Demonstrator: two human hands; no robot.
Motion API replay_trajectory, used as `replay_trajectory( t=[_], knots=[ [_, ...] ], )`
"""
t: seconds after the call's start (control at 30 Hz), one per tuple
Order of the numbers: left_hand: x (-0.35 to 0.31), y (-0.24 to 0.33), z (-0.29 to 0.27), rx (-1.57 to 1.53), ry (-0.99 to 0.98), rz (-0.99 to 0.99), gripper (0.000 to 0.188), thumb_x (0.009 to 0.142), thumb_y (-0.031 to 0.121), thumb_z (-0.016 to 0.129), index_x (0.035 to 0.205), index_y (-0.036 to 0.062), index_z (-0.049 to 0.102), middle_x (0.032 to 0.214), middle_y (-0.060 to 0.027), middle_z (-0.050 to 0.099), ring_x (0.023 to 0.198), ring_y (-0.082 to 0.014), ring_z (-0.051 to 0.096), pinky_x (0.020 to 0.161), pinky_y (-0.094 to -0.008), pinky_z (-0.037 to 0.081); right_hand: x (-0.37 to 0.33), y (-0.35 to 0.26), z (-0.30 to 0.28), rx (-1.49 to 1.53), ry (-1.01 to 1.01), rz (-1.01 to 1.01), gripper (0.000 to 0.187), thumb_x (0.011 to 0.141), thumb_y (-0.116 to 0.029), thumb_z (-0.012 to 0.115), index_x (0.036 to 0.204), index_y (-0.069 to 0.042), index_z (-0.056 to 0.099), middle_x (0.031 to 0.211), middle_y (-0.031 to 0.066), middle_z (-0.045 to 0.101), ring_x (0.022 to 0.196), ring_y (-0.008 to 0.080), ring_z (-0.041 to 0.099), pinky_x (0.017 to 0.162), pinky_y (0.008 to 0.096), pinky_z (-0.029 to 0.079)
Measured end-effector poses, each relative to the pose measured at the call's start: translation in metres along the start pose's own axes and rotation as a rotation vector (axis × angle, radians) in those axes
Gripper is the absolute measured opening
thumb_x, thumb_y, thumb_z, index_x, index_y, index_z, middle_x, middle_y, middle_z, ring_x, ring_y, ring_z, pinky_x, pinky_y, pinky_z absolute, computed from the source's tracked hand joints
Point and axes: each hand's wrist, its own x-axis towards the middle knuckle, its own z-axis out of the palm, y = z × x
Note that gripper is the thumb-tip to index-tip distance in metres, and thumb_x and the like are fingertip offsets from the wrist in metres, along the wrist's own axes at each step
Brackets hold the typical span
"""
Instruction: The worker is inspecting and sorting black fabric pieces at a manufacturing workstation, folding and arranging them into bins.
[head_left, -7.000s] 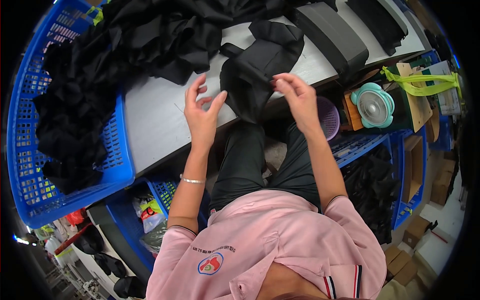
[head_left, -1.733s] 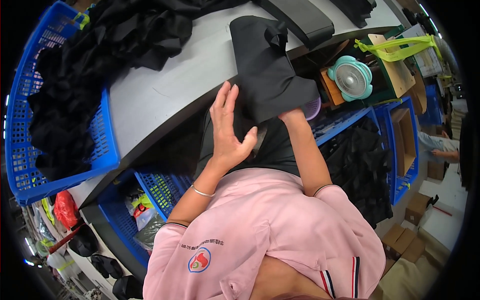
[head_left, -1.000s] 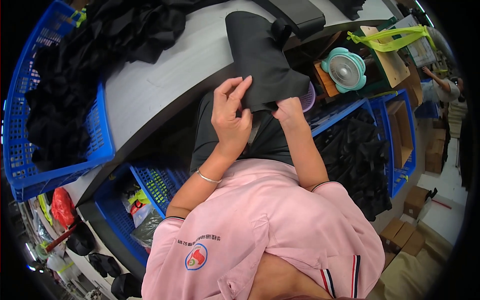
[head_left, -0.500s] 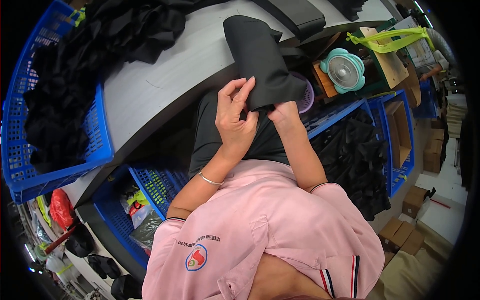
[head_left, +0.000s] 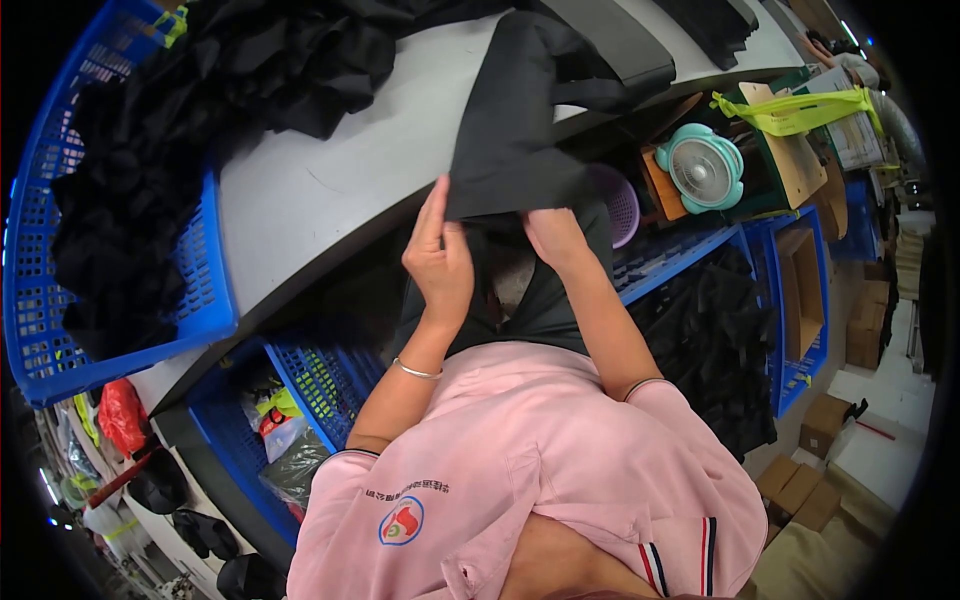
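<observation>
A piece of black fabric (head_left: 515, 150) stretches up from my hands, over the near edge of the pale worktable. My left hand (head_left: 440, 265) pinches its lower left corner, with the long fingers nearly straight along the side. The lower right edge is gripped by my right hand (head_left: 553, 238), whose fingertips are hidden by the cloth. Between the hands the bottom edge runs almost straight. The fabric's upper end lies by a stack of flat black pieces (head_left: 615, 45) on the table.
Black cloth heaps (head_left: 290, 60) on the worktable (head_left: 290, 200) and spills into a blue basket (head_left: 130, 375) at left. At right stand a purple basket (head_left: 622, 205), a turquoise fan (head_left: 703, 168) and a blue crate (head_left: 800, 215). Black fabric (head_left: 715, 330) fills a basket beside my right arm.
The rolled or folded black fabric has opened out wider and flatter. My left hand has moved left and down, away from the right, to the fabric's corner.
</observation>
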Motion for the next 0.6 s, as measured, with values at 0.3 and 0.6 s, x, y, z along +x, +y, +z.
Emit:
replay_trajectory(
  t=[0.3,0.6],
  knots=[
    [-0.005,-0.056,0.015,-0.459,-0.073,-0.557,0.031,0.097,0.000,0.046,0.118,-0.0032,0.068,0.089,-0.0031,0.070,0.072,-0.0079,0.063,0.063,-0.0253,0.054,0.014,-0.020,0.034,-0.007,0.170,-0.261,0.030,0.071,-0.001,0.064,0.101,-0.003,0.069,0.098,0.0171,0.068,0.092,0.0381,0.065,0.083,0.0465,0.052],
    [-0.002,-0.063,0.020,-0.667,-0.314,-0.699,0.020,0.096,0.001,0.052,0.109,-0.0014,0.067,0.101,-0.0020,0.069,0.084,-0.0060,0.060,0.071,-0.0236,0.049,0.029,-0.046,0.031,-0.084,0.068,-0.217,0.024,0.074,-0.008,0.064,0.097,-0.003,0.070,0.096,0.0176,0.068,0.091,0.0391,0.064,0.091,0.0557,0.046]
  ],
)
